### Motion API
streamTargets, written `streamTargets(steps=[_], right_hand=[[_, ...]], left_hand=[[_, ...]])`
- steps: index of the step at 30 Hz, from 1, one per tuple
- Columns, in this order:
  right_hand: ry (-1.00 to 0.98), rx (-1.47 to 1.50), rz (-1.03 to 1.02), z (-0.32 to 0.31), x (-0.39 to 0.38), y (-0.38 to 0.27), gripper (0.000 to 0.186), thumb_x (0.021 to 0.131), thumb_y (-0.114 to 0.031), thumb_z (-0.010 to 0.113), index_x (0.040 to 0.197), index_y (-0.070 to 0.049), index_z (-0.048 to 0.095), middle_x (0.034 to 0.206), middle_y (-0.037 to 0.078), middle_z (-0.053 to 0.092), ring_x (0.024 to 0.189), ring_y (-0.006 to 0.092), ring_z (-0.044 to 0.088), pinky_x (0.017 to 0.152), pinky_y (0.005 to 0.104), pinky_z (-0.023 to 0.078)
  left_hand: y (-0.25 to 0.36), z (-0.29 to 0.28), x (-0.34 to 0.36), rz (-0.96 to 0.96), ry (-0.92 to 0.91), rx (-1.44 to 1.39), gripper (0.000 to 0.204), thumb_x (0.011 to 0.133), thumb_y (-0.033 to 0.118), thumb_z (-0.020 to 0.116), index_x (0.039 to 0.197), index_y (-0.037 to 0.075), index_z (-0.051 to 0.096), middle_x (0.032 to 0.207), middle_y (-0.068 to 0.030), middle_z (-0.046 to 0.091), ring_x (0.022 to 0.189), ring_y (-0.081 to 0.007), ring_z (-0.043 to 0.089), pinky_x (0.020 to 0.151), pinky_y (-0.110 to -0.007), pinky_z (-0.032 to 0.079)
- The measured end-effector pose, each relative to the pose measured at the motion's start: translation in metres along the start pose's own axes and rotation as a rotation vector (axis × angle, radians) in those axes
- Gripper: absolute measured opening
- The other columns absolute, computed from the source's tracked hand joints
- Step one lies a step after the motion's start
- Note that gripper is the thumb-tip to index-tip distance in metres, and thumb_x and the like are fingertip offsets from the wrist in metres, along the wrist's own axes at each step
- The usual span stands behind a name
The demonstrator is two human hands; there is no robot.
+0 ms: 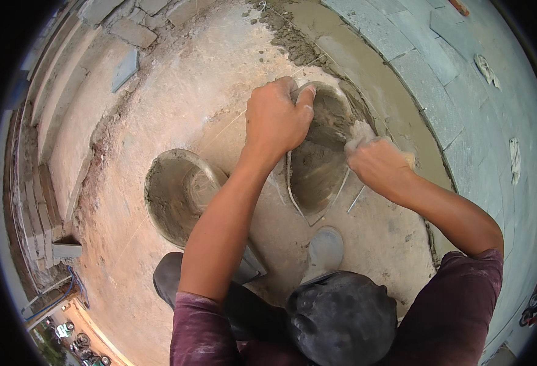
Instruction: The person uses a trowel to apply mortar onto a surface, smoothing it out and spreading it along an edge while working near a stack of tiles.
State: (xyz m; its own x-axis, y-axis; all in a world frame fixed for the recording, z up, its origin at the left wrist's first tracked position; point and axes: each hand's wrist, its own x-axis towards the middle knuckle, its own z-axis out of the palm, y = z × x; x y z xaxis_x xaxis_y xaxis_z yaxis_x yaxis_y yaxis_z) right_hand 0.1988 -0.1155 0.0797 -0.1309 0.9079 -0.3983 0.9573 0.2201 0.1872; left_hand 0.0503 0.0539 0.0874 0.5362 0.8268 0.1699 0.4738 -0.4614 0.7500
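Gripping tight, the left hand (276,119) closes its grip over the rim of a mortar pan (317,149) at about eleven o'clock on the pan, tipping it on edge. Fingers of the right hand (375,163) are curled shut around a tool at the pan's three o'clock side; what tool cannot be told. Wet mortar (314,168) fills the pan, which sits at the centre on the concrete floor (177,91). A second mortar-smeared bucket (180,192) stands near, at eight o'clock from it. Grey blocks (427,91) curve past at two o'clock.
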Motion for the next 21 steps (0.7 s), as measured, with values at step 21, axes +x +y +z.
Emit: streamTargets(steps=[21], right_hand=[[0.051,1.315,-0.046,0.041,-0.053,-0.006,0.029,0.098,-0.025,0.062,0.099,0.004,0.061,0.083,0.026,0.064,0.075,0.0436,0.061,0.071,0.0462,0.049]], left_hand=[[0.009,0.008,0.007,-0.079,-0.035,-0.027,0.044,0.094,0.027,0.067,0.065,-0.002,0.052,0.055,-0.0052,0.045,0.056,-0.0124,0.038,0.053,-0.035,0.037]])
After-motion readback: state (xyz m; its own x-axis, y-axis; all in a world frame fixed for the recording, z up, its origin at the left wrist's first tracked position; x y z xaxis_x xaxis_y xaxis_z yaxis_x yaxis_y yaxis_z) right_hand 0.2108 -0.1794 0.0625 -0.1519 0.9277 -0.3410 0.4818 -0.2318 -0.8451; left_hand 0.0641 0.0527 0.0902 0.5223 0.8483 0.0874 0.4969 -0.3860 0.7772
